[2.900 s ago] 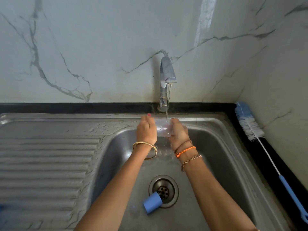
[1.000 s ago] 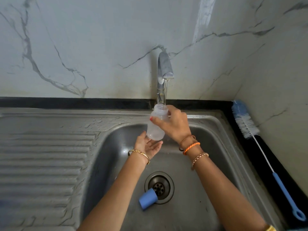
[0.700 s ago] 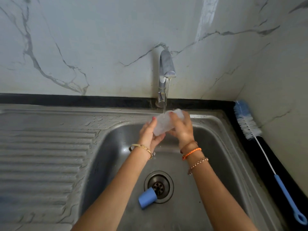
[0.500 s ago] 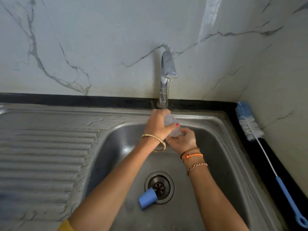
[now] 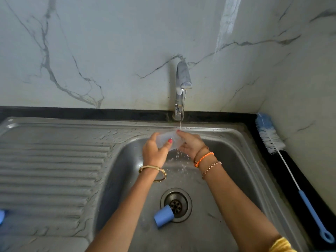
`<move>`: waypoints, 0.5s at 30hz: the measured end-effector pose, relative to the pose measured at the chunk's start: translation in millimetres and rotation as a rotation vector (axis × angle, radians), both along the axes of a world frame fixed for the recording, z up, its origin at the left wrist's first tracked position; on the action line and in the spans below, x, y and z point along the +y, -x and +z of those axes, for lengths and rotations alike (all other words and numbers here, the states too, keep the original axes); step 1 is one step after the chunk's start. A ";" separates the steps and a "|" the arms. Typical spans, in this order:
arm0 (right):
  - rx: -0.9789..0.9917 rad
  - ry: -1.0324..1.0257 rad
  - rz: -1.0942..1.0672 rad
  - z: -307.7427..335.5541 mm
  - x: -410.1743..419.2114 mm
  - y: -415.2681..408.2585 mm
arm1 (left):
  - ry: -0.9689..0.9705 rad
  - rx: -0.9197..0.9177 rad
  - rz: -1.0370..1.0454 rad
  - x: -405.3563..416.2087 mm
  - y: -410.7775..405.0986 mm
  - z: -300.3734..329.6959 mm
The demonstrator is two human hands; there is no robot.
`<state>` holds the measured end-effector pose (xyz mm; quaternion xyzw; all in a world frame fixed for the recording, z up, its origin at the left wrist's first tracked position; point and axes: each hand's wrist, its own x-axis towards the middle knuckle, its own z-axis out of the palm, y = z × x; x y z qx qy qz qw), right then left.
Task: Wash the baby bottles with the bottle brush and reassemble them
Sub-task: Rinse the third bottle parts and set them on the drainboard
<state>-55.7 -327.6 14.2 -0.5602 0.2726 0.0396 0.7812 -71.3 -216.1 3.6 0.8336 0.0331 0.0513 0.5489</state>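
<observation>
1. Baby bottle (image 5: 168, 141) is being held lying roughly crosswise under the tap (image 5: 182, 82), its long axis running left to right between both hands, above the sink (image 5: 241, 160) basin.
2. Left hand (image 5: 154, 150) is being wrapped round the bottle's left end, thumb over the front; right hand (image 5: 190, 143) is gripping the right end with fingers curled round it.
3. Water stream (image 5: 181, 115) is being taken where the right fingertips meet the bottle; drops are being scattered below the hands.
4. Bottle brush (image 5: 283, 160) is being left untouched on the black tabletop (image 5: 294, 171) along the right wall, bristle head at the far end, handle loop at the near end. It lies well apart from the bottle, to the right, so the right hand is judged the nearer one for reaching it.
5. Blue cap (image 5: 163, 218) is being left on its side in the basin, touching the drain (image 5: 176, 205) rim, below and nearer than the hands.
6. Step is judged as rinsing; brushing and reassembly are judged not yet done.
7. No brand, label or readable writing is being shown on bottle, brush or cap; any bottle markings are too blurred to tell.
</observation>
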 end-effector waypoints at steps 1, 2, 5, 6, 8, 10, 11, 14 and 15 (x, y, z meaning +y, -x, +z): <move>-0.022 0.169 0.025 5.7 2.2 -1.0 | 0.202 0.111 0.043 2.0 0.2 -0.2; -0.055 0.338 0.063 11.7 3.9 -1.4 | 0.418 0.235 0.070 3.1 -0.3 0.2; -0.176 0.854 0.194 28.5 6.0 0.6 | 0.933 0.582 -0.020 5.8 0.7 -1.2; -0.216 0.968 0.210 31.6 5.0 2.6 | 1.069 0.653 -0.072 5.7 2.6 -1.6; -0.332 1.087 0.194 36.2 1.0 10.5 | 1.221 0.701 -0.159 2.2 2.3 -3.0; -0.438 1.078 0.150 31.3 -6.3 17.8 | 1.239 0.678 -0.205 -3.6 1.8 -2.3; -0.460 1.012 0.097 29.6 -10.5 22.2 | 1.199 0.644 -0.222 -7.0 0.8 -1.4; -0.425 0.586 -0.153 23.4 -24.6 29.9 | 0.861 0.456 -0.290 -17.0 -4.9 10.5; -0.371 0.376 -0.236 22.8 -29.9 31.5 | 0.692 0.374 -0.312 -19.0 -6.3 16.8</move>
